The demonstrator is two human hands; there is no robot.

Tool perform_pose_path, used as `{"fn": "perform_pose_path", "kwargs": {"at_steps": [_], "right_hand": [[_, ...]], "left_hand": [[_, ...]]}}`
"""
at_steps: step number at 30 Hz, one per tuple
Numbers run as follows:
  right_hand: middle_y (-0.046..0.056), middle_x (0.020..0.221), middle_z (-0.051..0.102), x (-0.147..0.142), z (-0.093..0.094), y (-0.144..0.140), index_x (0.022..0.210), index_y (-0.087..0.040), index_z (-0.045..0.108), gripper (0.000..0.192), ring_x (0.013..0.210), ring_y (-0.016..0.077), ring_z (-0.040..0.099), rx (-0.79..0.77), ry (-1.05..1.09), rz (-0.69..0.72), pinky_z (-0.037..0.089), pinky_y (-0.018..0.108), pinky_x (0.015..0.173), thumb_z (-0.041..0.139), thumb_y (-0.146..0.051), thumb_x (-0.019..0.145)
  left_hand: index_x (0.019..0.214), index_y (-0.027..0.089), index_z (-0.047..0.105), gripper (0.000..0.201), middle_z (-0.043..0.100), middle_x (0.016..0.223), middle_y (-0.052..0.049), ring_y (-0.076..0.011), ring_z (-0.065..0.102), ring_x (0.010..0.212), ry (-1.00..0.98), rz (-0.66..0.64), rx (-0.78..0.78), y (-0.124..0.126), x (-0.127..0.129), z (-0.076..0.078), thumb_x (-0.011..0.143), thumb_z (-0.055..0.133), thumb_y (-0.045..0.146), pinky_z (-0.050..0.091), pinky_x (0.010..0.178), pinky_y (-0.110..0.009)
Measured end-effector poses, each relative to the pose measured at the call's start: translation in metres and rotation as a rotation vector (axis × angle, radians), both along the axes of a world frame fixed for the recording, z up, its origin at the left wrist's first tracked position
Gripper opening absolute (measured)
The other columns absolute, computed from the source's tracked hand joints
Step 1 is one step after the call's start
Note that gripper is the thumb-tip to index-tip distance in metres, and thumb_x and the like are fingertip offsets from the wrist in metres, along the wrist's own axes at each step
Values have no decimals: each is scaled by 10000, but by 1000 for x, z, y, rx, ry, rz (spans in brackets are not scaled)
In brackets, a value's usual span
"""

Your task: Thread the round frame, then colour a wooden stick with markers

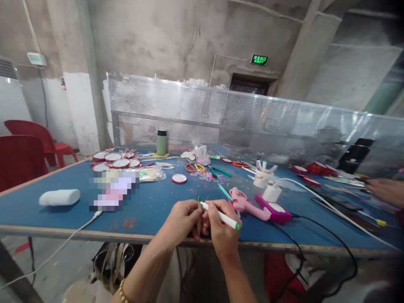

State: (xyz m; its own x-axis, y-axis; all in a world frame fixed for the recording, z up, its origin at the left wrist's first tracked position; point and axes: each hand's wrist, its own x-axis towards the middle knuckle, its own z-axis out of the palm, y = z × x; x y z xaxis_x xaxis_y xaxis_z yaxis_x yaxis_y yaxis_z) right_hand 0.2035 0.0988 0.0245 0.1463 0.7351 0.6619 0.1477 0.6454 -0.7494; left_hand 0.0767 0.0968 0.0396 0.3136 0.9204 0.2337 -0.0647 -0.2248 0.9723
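My right hand [223,227] is closed around a white marker [227,220] with a green end, held like a pen. The marker's tip points left, toward my left hand [183,216]. Between the fingers of my left hand stands a thin wooden stick [199,216], its top end green. The marker tip is close to that green end; whether they touch I cannot tell. Both hands are together at the table's front edge. Just right of them lie a pink glue gun [249,205] and a purple device [274,210] with a black cord.
On the blue table [151,210] are a round red-rimmed disc [179,178], pliers [221,171], a cup of markers [262,178], a white bottle [59,197] and a phone [116,191] on a cable. A green flask [162,143] stands behind. Another person's hand [386,190] is at right.
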Motion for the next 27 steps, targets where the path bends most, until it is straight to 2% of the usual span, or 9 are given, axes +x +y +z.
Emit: {"fn": "perform_pose_path", "kwargs": {"at_steps": [27], "right_hand": [[-53,527,549,0,1,0,743,-178,605,247,372,89,502,9,-40,-6,426,189,355,568,-337,928]], "left_hand": [[739,170,545,240,608,596,8,-118,587,443,27,10,18,0,0,-2,888,514,356,483,427,-210]]}}
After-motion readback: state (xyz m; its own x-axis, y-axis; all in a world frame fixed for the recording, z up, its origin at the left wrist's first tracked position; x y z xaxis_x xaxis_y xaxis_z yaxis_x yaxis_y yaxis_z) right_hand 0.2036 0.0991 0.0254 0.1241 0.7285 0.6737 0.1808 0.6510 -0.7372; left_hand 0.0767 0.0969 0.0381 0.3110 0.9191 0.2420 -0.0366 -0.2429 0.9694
